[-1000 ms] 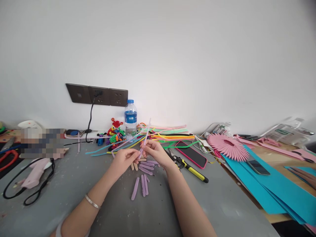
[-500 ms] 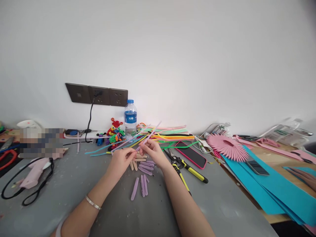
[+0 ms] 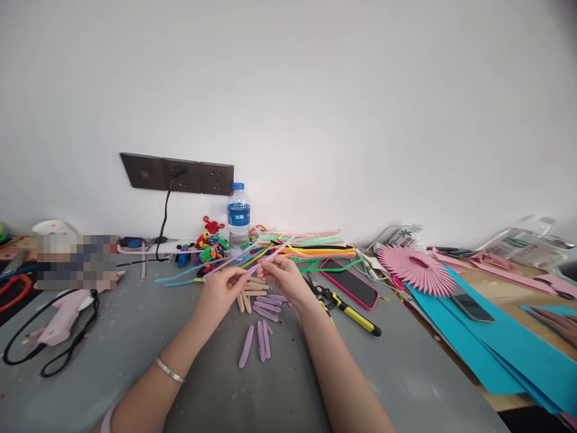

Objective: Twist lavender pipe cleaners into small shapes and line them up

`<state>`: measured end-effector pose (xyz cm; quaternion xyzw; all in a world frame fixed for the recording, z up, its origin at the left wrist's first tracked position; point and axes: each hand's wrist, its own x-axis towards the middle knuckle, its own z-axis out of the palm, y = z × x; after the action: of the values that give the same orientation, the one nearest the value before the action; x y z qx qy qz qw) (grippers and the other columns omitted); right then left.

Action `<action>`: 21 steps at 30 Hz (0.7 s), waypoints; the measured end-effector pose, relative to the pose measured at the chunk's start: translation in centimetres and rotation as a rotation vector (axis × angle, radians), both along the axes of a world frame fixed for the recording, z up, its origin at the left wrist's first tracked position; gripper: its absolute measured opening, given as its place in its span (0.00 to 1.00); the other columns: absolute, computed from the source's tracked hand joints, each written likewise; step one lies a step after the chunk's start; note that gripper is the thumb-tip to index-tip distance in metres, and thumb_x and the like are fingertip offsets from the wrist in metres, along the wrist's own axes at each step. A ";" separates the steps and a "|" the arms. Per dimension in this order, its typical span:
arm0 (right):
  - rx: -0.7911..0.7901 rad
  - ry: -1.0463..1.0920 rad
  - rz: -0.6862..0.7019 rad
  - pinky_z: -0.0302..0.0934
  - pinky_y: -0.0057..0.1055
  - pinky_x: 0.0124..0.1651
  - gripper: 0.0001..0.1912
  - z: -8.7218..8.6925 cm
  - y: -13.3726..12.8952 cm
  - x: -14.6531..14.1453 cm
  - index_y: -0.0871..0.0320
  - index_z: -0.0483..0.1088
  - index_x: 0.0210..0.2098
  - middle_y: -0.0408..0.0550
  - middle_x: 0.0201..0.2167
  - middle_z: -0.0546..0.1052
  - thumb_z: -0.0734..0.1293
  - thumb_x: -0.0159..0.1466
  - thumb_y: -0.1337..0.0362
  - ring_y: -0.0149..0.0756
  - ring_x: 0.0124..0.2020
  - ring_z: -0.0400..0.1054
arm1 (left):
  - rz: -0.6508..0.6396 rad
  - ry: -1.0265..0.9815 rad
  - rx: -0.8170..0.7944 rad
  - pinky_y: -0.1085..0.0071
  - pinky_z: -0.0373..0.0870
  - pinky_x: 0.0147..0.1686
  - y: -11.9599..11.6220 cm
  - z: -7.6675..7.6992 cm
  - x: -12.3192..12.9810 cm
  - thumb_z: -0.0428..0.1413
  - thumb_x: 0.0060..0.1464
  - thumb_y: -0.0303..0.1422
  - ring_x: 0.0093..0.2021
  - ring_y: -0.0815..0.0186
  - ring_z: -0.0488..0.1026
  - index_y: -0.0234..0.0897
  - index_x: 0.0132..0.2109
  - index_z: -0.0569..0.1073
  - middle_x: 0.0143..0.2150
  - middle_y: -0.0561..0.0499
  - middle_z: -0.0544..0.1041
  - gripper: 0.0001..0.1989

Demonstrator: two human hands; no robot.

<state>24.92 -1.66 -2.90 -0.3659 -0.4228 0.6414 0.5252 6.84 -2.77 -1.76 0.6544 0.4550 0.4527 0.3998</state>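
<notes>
My left hand (image 3: 224,290) pinches a thin purple strip (image 3: 253,270) near its lower end. The fingers of my right hand (image 3: 282,278) are closed on the same strip a little farther right, and its free end slants up past them. Just below the hands lie tan sticks (image 3: 246,302) and several purple-covered pieces (image 3: 265,314). Nearer to me on the grey table is a second group of purple pieces (image 3: 262,340). Behind the hands spreads a pile of coloured pipe cleaners (image 3: 320,246).
Yellow-black pliers (image 3: 356,317) and a pink-edged phone (image 3: 350,284) lie right of my hands. A water bottle (image 3: 238,216) stands by the wall. A pink glue gun (image 3: 63,319) is at left; blue sheets (image 3: 496,343) and another person's hand (image 3: 556,325) are at right.
My right hand has shifted slightly right along the strip, and the strip's free end slants lower. My left hand has barely moved.
</notes>
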 end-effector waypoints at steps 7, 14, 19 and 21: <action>0.208 -0.083 -0.139 0.68 0.31 0.35 0.14 0.8 -0.5 -1.1 0.59 0.73 0.32 0.47 0.28 0.79 0.74 0.53 0.55 0.35 0.29 0.74 | -0.004 -0.478 -0.431 0.73 0.72 0.29 0.3 -0.1 -0.1 0.66 0.42 0.43 0.27 0.67 0.74 0.35 0.34 0.76 0.30 0.50 0.78 0.17; 0.595 -0.484 -0.288 0.65 0.34 0.40 0.06 1.0 -1.6 -2.5 0.56 0.73 0.33 0.48 0.30 0.77 0.67 0.62 0.60 0.37 0.34 0.71 | -0.032 -0.752 -0.584 0.80 0.69 0.24 -0.3 0.2 0.7 0.69 0.40 0.37 0.26 0.74 0.72 0.36 0.34 0.78 0.29 0.55 0.76 0.14; 0.872 -0.692 -0.341 0.63 0.37 0.45 0.06 1.0 -2.0 -2.5 0.53 0.73 0.34 0.49 0.35 0.77 0.64 0.65 0.65 0.39 0.39 0.70 | -0.007 -0.938 -0.711 0.85 0.69 0.20 -0.2 0.3 1.1 0.67 0.45 0.27 0.24 0.77 0.72 0.34 0.33 0.79 0.26 0.55 0.76 0.06; 0.931 -0.729 -0.346 0.64 0.36 0.45 0.07 0.9 -2.0 -2.5 0.53 0.73 0.36 0.49 0.36 0.77 0.63 0.66 0.67 0.38 0.40 0.69 | 0.008 -0.960 -0.734 0.85 0.71 0.22 -0.3 0.3 1.2 0.64 0.48 0.25 0.24 0.77 0.73 0.33 0.34 0.79 0.25 0.54 0.77 0.04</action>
<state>22.38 -3.62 -1.99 -0.3572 -0.7455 0.1284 0.5478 8.01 -3.03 -1.45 0.1948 0.3526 0.5123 0.7585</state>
